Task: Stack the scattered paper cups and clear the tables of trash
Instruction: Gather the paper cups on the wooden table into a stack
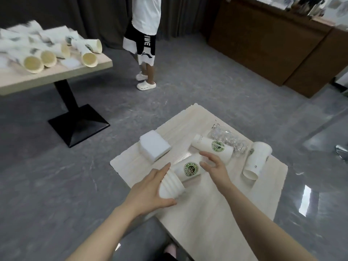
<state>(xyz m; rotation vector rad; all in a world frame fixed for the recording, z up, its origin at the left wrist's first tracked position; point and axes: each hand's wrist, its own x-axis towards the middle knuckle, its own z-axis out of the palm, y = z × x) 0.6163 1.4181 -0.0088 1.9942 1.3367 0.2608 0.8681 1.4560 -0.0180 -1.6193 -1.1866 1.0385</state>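
A stack of white paper cups [180, 176] with a green logo lies on its side on the light wooden table [207, 213]. My left hand [150, 193] grips the stack's rim end. My right hand [212, 164] curls over the stack's far end, fingers apart and touching the top cup. A second logo cup [212, 146] lies on its side just beyond my right hand. A third white cup [257, 161] lies at the right. A crumpled clear plastic bottle [227, 138] rests behind the cups.
A pile of white napkins [154, 147] sits at the table's far left corner. Another table [56, 72] at the upper left holds several lying cup stacks [47, 51]. A person in white [145, 44] stands beyond. A brown counter [273, 44] lines the right.
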